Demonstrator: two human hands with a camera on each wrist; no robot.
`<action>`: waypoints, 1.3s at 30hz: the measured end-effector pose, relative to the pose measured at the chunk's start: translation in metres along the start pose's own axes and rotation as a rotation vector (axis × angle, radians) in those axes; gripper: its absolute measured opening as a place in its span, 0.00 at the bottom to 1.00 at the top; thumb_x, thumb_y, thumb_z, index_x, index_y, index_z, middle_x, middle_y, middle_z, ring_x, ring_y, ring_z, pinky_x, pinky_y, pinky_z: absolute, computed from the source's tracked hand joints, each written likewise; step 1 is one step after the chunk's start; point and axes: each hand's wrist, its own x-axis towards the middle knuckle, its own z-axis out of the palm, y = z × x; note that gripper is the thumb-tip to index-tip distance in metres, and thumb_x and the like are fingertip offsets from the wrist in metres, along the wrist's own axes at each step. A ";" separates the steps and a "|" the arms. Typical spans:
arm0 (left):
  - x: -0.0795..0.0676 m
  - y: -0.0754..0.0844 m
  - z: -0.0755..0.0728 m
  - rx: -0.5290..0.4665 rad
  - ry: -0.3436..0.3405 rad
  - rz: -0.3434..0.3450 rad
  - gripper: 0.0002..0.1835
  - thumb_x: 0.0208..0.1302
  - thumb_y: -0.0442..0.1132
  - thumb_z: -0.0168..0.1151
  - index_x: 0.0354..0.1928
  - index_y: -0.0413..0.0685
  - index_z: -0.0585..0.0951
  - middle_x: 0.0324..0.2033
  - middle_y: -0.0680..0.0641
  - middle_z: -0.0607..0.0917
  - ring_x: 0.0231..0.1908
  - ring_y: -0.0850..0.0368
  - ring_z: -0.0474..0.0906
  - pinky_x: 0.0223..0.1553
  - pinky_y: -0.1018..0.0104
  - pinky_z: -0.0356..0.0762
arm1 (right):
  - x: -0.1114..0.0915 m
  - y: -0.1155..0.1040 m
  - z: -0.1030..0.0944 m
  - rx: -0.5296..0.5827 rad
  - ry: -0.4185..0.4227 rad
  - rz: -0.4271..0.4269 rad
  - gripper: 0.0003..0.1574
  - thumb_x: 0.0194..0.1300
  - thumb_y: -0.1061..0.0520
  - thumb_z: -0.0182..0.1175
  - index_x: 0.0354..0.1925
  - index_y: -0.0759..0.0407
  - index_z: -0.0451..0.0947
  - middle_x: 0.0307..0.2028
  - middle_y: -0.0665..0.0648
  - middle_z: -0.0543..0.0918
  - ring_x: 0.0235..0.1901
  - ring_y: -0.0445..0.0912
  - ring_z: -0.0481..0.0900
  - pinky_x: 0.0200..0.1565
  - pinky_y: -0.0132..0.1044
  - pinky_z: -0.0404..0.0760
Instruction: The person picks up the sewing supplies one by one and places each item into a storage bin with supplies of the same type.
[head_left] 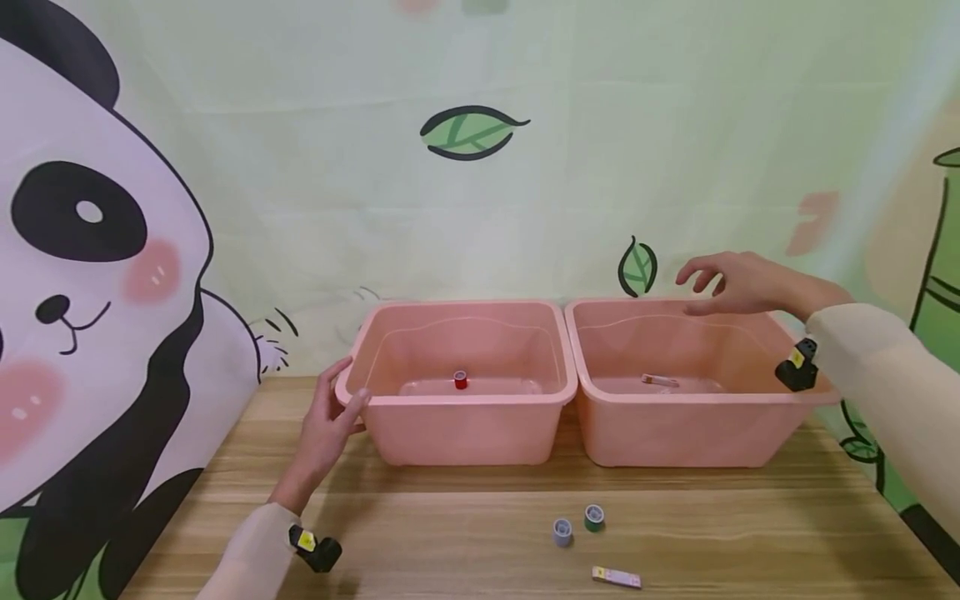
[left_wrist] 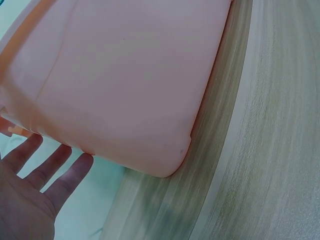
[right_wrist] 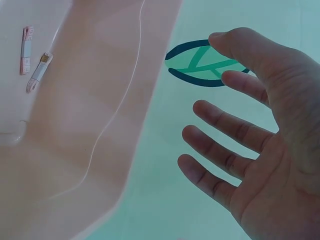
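Note:
My left hand (head_left: pixel 327 421) rests at the left corner of a pink bin (head_left: pixel 461 435), thumb by the front rim and straight fingers along the outer side. A small red spool (head_left: pixel 461 380) stands inside this bin. Above the back rim of the second pink bin (head_left: pixel 678 437), on the right, my right hand (head_left: pixel 738 283) hovers with nothing in it, its fingers spread and slightly bent. Two folded tape measures, one pale pink (right_wrist: pixel 27 50) and one with a brown end (right_wrist: pixel 39 72), lie on that bin's floor in the right wrist view.
In front of the bins, a grey-blue spool (head_left: pixel 562 532) and a green spool (head_left: pixel 594 517) stand on the wooden table (head_left: pixel 450 533). A folded tape measure (head_left: pixel 617 577) lies nearer the front. A printed cloth (head_left: pixel 337 183) hangs behind the bins.

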 end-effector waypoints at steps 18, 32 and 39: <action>-0.001 0.000 0.001 -0.012 0.011 -0.001 0.35 0.79 0.46 0.55 0.80 0.64 0.52 0.75 0.38 0.63 0.64 0.39 0.72 0.48 0.50 0.87 | -0.031 -0.013 -0.004 0.008 0.041 -0.043 0.39 0.62 0.39 0.73 0.65 0.51 0.75 0.54 0.62 0.83 0.50 0.58 0.83 0.42 0.52 0.87; -0.001 0.002 0.002 -0.019 0.006 0.007 0.35 0.79 0.45 0.55 0.80 0.63 0.52 0.75 0.37 0.62 0.65 0.38 0.72 0.48 0.50 0.86 | -0.055 -0.015 0.004 -0.003 0.122 -0.130 0.37 0.61 0.42 0.74 0.64 0.50 0.76 0.52 0.56 0.84 0.47 0.51 0.83 0.44 0.49 0.85; -0.001 0.000 0.001 -0.014 0.009 0.014 0.35 0.78 0.49 0.56 0.80 0.64 0.53 0.74 0.38 0.65 0.63 0.40 0.73 0.46 0.54 0.87 | -0.066 -0.023 0.012 0.023 0.144 -0.185 0.35 0.61 0.44 0.75 0.64 0.49 0.77 0.50 0.53 0.84 0.44 0.47 0.82 0.44 0.47 0.85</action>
